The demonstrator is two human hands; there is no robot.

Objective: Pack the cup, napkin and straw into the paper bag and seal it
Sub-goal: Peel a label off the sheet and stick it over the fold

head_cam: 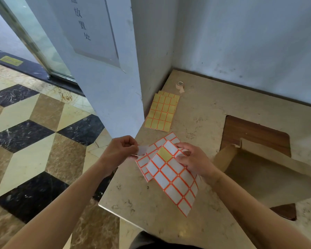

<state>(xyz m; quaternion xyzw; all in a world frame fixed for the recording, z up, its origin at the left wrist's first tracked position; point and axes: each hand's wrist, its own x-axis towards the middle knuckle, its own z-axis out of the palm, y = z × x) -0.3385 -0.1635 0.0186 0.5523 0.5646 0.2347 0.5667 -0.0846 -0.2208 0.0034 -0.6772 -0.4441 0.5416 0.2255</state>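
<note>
Head view: I stood at the corner of the marble counter [201,112]. My left hand [123,150] pinched a single white sticker [142,150], peeled off the label sheet [172,178]. My right hand [192,160] gripped that sheet by its upper edge, fingers [182,147] curled over it, thumb underneath as far as I could tell. One yellow gap showed on the sheet where a label had gone. A second sheet [145,164] lay under it, partly on the counter.

The paper bag [255,169] lay just to the right of the label sheet, brown, seemingly on its side with its mouth end towards me. Cup, napkin and straw not visible; I judged them already inside, though I could not confirm it. Beyond the label sheet: a spent yellow backing sheet [161,112], and further still a small tape roll [180,84] near the wall.

Judgement on the step: sealing. To do it well, keep the sticker held by one corner only so the glue stays clean and it does not curl onto itself. Set the sheet down first, freeing the right hand to fold and flatten the bag's mouth. Lay the sticker across the fold, half on each side, then press from middle outward.
</note>
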